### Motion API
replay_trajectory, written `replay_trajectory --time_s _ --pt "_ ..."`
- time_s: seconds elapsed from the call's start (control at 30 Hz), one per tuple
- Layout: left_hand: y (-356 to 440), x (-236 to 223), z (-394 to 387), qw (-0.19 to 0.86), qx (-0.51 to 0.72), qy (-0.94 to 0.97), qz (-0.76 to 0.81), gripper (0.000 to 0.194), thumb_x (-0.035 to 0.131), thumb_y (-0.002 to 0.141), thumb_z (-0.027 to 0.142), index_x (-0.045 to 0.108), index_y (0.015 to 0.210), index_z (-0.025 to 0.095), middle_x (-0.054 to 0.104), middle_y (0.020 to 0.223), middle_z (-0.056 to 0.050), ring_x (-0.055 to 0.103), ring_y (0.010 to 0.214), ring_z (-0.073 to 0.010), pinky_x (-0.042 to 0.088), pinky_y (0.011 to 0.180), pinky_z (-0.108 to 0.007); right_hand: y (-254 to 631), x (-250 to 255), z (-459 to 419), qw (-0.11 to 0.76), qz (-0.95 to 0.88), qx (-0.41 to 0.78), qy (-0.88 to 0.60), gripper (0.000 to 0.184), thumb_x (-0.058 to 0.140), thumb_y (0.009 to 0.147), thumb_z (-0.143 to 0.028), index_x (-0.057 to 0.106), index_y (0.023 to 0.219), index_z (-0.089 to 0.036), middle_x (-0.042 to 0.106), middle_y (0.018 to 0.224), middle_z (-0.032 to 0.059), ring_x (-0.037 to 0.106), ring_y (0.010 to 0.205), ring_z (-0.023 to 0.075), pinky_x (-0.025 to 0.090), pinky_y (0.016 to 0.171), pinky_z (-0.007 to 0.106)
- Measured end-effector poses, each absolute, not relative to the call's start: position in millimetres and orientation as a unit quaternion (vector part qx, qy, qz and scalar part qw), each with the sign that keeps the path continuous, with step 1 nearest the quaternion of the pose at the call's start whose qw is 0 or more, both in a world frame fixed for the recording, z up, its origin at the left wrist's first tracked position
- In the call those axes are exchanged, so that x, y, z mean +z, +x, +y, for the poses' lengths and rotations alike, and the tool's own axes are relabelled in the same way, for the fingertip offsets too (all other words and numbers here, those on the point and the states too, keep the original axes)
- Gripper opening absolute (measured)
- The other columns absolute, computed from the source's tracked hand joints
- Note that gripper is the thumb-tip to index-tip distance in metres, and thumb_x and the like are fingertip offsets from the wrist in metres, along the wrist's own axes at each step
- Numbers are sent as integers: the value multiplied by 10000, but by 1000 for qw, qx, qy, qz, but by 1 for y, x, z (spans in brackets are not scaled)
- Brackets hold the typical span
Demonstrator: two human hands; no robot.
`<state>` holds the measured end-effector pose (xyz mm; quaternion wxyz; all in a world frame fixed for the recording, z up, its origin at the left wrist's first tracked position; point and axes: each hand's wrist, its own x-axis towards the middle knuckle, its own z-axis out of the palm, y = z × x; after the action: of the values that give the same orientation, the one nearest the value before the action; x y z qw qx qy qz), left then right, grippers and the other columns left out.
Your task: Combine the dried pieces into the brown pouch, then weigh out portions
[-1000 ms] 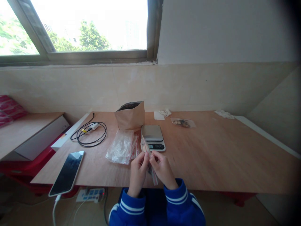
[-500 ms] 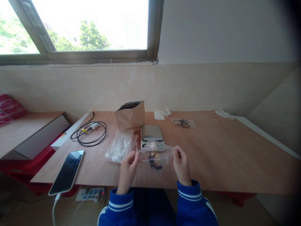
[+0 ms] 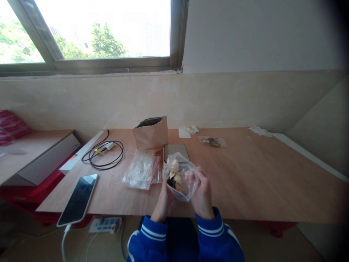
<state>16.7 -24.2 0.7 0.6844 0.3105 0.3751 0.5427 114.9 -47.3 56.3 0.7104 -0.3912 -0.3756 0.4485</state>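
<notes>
The person is wearing a bright blue long-sleeved top. The left sleeve [image 3: 147, 244] and right sleeve [image 3: 220, 243] are ending in gathered blue cuffs [image 3: 209, 218], with thin white stripes [image 3: 153, 233] circling each one. A broader white band [image 3: 231, 233] is running along each sleeve's outer side. Dark navy cloth [image 3: 182, 238] is showing over the lap. The left hand [image 3: 164, 201] and right hand [image 3: 203, 193] are showing bare.
</notes>
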Motion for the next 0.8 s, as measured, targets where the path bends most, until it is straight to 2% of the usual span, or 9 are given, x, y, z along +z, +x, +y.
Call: replay_trajectory --time_s 0.1,0.2,0.3,0.4,0.5,0.57,0.67,0.8 --pt "23 10 -37 703 578 268 315 591 486 771 640 619 1106 172 697 958 -97 643 896 -226 517 766 -343 114 54 -47 658 -435 449 -420 268 368 845 -387 413 637 -224 461 600 -13 470 599 153 418 603 278" --pt "17 24 -45 708 576 256 318 622 458 809 610 554 1232 165 688 1027 -114 638 960 -244 505 841 -383 118 50 -44 603 -510 409 -457 297 413 861 -432 428 655 -219 444 635 -19 442 606 143 387 587 263" --pt "7 32 -44 697 581 258 331 593 454 823 590 571 1215 161 691 1038 -112 626 1003 -244 482 897 -392 123 51 -43 608 -539 341 -472 303 491 850 -435 411 659 -215 432 678 -24 437 645 132 387 638 258" --pt "1 33 -40 688 589 266 331 549 481 827 553 574 1207 169 683 1082 -102 611 1047 -241 458 938 -401 126 59 -47 641 -513 317 -476 234 544 837 -413 453 752 -215 473 722 -18 482 685 137 418 681 267" --pt "-1 31 -39 678 591 269 345 523 511 821 524 574 1201 171 671 1121 -100 600 1077 -241 438 965 -412 127 68 -54 632 -520 336 -466 179 508 868 -373 529 936 -208 572 875 40 556 803 169 458 755 307" --pt "-2 30 -39 663 599 275 354 503 516 823 510 581 1189 170 657 1156 -98 580 1113 -239 415 992 -410 129 72 -56 609 -554 326 -465 190 463 893 -329 573 992 -210 597 986 74 568 908 194 457 818 339" --pt "-4 26 -39 634 613 303 362 468 510 845 468 566 1211 182 605 1247 -82 509 1205 -218 349 1055 -389 133 73 -56 573 -609 286 -469 230 418 906 -250 634 981 -222 610 1043 80 551 1014 212 434 880 358" --pt "-8 18 -37 599 612 321 405 439 543 836 438 584 1195 188 539 1330 -66 414 1289 -192 266 1107 -345 135 63 -52 535 -639 257 -490 215 450 879 -213 652 954 -218 623 978 77 569 940 214 454 825 349"
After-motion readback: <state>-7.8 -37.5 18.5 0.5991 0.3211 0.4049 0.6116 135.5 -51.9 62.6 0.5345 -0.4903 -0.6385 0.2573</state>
